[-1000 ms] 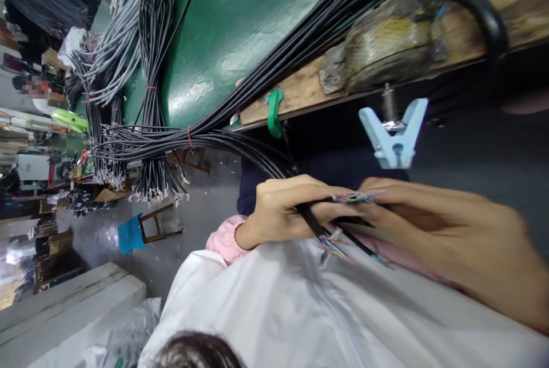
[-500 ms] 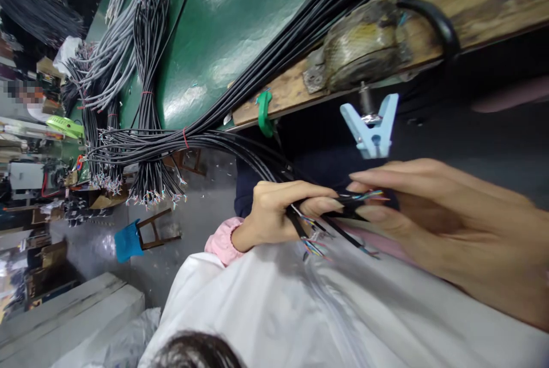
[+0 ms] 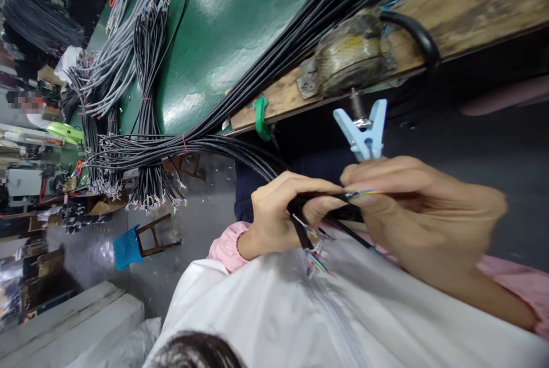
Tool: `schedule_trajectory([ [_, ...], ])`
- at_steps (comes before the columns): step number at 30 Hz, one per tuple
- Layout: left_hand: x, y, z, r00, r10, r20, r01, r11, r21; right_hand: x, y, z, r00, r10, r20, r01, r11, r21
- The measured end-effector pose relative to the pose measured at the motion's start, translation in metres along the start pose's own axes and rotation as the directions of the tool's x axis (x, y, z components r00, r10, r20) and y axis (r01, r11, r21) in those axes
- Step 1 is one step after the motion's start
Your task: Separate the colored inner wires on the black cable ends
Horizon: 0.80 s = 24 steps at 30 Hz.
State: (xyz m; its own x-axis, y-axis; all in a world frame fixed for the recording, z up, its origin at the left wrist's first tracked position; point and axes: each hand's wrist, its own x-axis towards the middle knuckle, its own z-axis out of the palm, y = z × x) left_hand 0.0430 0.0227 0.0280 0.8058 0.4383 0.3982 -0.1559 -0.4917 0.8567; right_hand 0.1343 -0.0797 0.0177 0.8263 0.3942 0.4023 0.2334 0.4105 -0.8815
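My left hand [image 3: 281, 211] is closed around several black cables [image 3: 240, 151], whose stripped ends with thin coloured wires [image 3: 316, 259] hang below my fingers. Between its thumb and forefinger one cable end points right. My right hand [image 3: 412, 208] pinches the coloured wires [image 3: 364, 192] at that cable's end. Just above my right fingers is a light blue clip [image 3: 364, 131], fixed to a metal shaft from a taped device [image 3: 351, 56]. A red tie [image 3: 185, 142] binds the cable bundle left of my left hand.
Bundles of black cables [image 3: 146, 71] and grey cables [image 3: 115, 59] lie over the green table [image 3: 206, 25]. A green clamp [image 3: 261, 119] grips the wooden edge [image 3: 472, 8]. A blue stool [image 3: 127, 247] stands on the floor at the left.
My right hand has moved slightly left and its fingers have closed in on the coloured wires at the cable end. My left hand keeps its hold. The view has shifted a little.
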Motion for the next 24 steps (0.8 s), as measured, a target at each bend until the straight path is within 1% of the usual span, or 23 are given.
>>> schedule_trajectory([
  [2,0.000,0.003,0.000,0.999,-0.001,-0.035,0.000,1.000,-0.017,0.003,-0.002,-0.003,0.999,-0.034,0.020,0.035,0.998,-0.052],
  [3,0.001,0.004,-0.002,1.000,-0.018,-0.026,0.017,0.999,-0.034,0.004,-0.003,-0.005,0.999,-0.038,0.021,0.039,0.997,-0.062],
  [6,0.007,0.008,-0.010,0.990,-0.118,0.080,0.125,0.987,-0.096,0.003,-0.001,-0.005,0.999,-0.034,0.000,0.034,0.999,-0.039],
  [8,0.012,0.010,-0.017,0.973,-0.179,0.144,0.199,0.971,-0.136,0.000,0.003,-0.004,0.999,-0.027,0.028,0.028,0.999,-0.031],
  [9,0.014,0.010,-0.019,0.967,-0.194,0.163,0.220,0.962,-0.159,-0.002,0.004,-0.004,0.998,-0.031,0.050,0.033,0.999,-0.032],
  [11,0.017,0.010,-0.021,0.963,-0.188,0.194,0.226,0.955,-0.194,-0.004,0.004,-0.003,0.996,-0.032,0.086,0.036,0.998,-0.045],
  [13,0.017,0.009,-0.022,0.966,-0.148,0.212,0.189,0.964,-0.185,-0.005,0.001,-0.005,0.995,-0.037,0.092,0.044,0.997,-0.070],
  [14,0.016,0.008,-0.021,0.968,-0.125,0.218,0.161,0.975,-0.155,-0.005,-0.002,-0.006,0.994,-0.031,0.102,0.041,0.994,-0.102],
  [16,0.014,0.008,-0.020,0.972,-0.060,0.229,0.075,0.995,-0.058,-0.004,-0.010,-0.009,0.993,-0.006,0.118,0.029,0.980,-0.197],
  [18,0.012,0.008,-0.020,0.966,0.020,0.259,-0.036,0.998,0.059,-0.003,-0.016,-0.012,0.991,0.017,0.131,0.019,0.964,-0.265],
  [21,0.013,0.010,-0.023,0.935,0.094,0.343,-0.163,0.970,0.180,-0.005,-0.019,-0.011,0.986,0.046,0.159,-0.006,0.971,-0.240],
  [23,0.015,0.009,-0.025,0.909,0.166,0.382,-0.245,0.955,0.169,-0.008,-0.018,-0.010,0.984,0.053,0.171,-0.010,0.970,-0.242],
  [24,0.016,0.007,-0.026,0.895,0.220,0.387,-0.293,0.946,0.140,-0.009,-0.018,-0.009,0.986,0.037,0.162,0.008,0.964,-0.267],
])
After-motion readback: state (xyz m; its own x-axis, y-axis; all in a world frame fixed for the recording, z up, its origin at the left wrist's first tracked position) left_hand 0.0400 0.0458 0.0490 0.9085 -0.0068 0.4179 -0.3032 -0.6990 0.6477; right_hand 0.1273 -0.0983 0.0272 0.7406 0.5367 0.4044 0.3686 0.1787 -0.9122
